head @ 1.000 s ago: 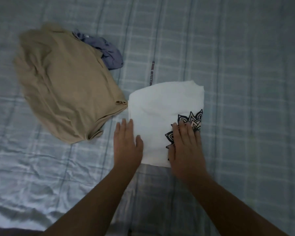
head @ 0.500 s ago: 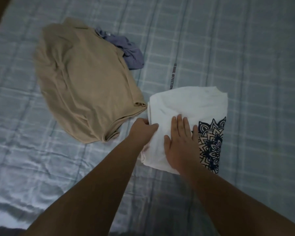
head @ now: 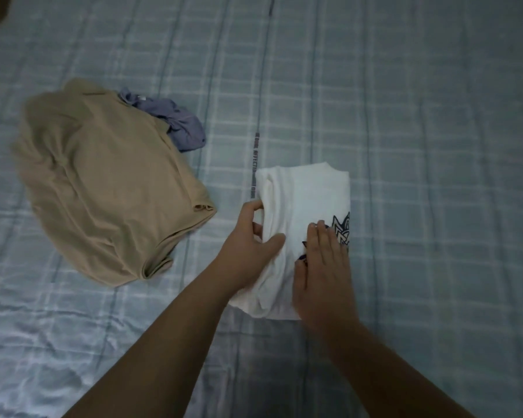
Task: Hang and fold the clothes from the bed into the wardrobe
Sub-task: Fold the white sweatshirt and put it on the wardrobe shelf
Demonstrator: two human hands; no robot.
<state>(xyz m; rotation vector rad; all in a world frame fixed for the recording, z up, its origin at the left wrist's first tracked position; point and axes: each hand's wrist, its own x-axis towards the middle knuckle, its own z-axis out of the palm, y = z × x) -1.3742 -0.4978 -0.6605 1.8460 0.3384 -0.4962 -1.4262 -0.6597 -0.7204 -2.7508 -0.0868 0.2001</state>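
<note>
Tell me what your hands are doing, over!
Left hand gripping white shirt edge. Right hand flat on it. Tan shirt waits beside. Nothing blocking.

Bed sheet open right of and beyond white shirt. Left of it: narrow bare strip, then tan garment, blue-grey cloth at its far edge.

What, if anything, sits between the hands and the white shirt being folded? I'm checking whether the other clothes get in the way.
Nothing visible does. The left hand grips the left edge of the white shirt and the right hand lies flat on it. The tan garment and the blue garment lie apart to the left on the bed.
</note>
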